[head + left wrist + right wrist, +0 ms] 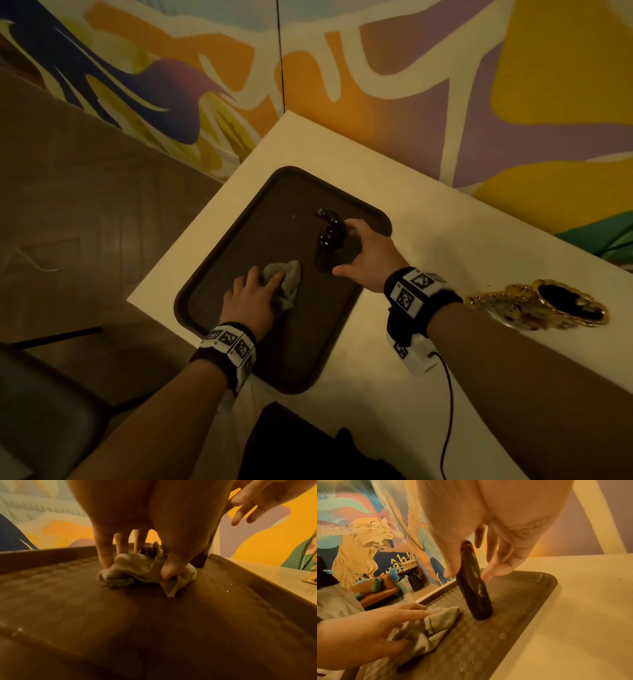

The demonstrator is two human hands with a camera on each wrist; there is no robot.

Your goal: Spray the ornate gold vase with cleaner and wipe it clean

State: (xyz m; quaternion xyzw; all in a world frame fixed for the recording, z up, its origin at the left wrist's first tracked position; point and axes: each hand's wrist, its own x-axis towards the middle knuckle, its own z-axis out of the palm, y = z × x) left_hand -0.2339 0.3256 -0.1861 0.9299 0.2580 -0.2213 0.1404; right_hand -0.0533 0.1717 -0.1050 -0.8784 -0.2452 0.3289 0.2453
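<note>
- Ornate gold vase [541,306] standing on the white table [445,246], to the right of the tray and well apart from both hands; dark mouth facing up, painted panel on its side too blurred to read.
- Dark spray bottle [473,585] upright on the brown tray [239,240], black trigger head on top (no label legible in any view, only a pale smear down its side).
- Right hand [368,255] just above and beside the bottle, fingers spread and slightly bent on either side of its neck; not closed around it, and contact cannot be told for sure.
- Grey cloth [145,570] crumpled on the tray near the bottle, touching the checkered surface.
- Left hand [253,298] on the cloth, fingertips and thumb pressing into it and bunching it in a loose pinch.
- Wristbands with black-and-white square markers on both wrists; a thin cable trailing from the right one.
- Mural wall [411,85] behind the table, with painted letters in the right wrist view (roughly "wâh", the rest cut off).
- Wooden floor [85,205] to the left.
</note>
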